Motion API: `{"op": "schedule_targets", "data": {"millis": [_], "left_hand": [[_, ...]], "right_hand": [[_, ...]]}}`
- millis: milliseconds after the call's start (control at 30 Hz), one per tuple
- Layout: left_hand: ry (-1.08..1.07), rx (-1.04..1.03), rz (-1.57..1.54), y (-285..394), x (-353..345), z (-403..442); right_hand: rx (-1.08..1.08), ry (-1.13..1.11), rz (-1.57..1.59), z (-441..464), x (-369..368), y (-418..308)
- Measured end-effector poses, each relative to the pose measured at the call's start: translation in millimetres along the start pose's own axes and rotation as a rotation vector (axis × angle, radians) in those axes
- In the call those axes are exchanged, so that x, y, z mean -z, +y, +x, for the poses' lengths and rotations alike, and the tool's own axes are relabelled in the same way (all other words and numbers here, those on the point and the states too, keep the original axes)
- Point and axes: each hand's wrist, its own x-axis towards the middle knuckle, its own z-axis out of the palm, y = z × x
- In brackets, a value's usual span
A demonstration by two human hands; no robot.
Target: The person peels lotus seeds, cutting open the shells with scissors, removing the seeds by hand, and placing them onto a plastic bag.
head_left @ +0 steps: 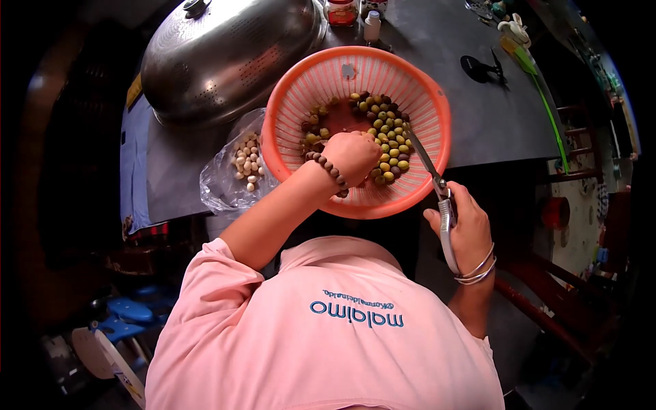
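Observation:
An orange plastic basket (441, 123) stands at the table's front edge, with green and brown fruits (388, 130) inside, mostly on its right side. My left hand (354, 157), a beaded bracelet at its wrist, reaches into the basket among the fruits; its fingers are curled and their tips hidden. My right hand (468, 225) is closed around the handle of metal scissors (445, 205), whose blades point up over the basket's right rim. Left of the basket, a clear plastic bag (215, 179) holds pale round kernels (247, 158).
A large perforated metal cover (225, 58) lies at the back left of the dark table (478, 130). Jars (340, 12) and a small white bottle (372, 26) stand behind the basket. A black holder (482, 70) and a green-handled swatter (543, 96) lie at the right.

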Motion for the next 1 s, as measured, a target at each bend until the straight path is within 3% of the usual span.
{"op": "schedule_targets", "data": {"millis": [133, 533, 1000], "left_hand": [[-0.142, 0.066, -0.004, 5.1, 2.9, 7.3], [-0.013, -0.069, -0.116, 8.1, -11.6, 7.3], [-0.12, -0.119, -0.201, -9.0, -13.6, 14.0]], "right_hand": [[0.009, 0.029, 0.01, 1.6, 0.7, 11.0], [-0.015, 0.024, 0.087, 3.3, -0.8, 22.6], [-0.037, -0.024, 0.076, 0.5, 7.5, 42.1]]}}
